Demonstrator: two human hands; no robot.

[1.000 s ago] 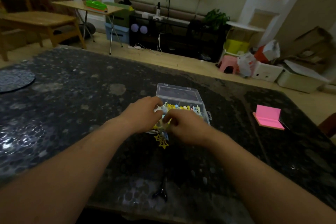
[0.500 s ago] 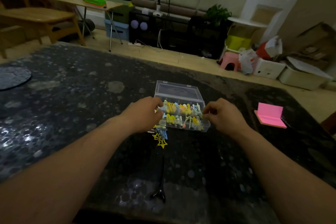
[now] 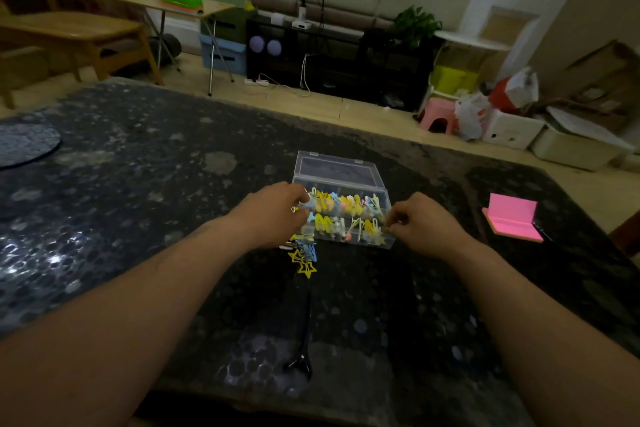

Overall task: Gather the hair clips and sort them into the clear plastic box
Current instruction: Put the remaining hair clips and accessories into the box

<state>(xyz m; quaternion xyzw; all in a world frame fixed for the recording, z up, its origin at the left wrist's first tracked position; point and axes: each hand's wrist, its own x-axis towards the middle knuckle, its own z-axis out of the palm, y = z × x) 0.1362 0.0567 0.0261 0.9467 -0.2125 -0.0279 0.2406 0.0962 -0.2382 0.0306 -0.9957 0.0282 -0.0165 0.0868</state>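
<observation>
Dark speckled counter (image 3: 138, 218): the left grip (image 3: 277, 215) curls round the clear plastic box (image 3: 356, 242) at its left end, and the right grip (image 3: 420, 222) pinches its near-right corner. Loose hair clips (image 3: 304, 262) lie beside the near-left corner, closest to the left grip.

Bare forearms (image 3: 156, 305), left hand (image 3: 273, 217), right hand (image 3: 427, 224)

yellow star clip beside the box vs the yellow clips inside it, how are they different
The yellow star clip lies loose on the table, outside the clear plastic box; the yellow clips sit packed inside it. The yellow star clip is an open star outline; the yellow clips in the box look like long narrow loops. Both are yellow.
</observation>
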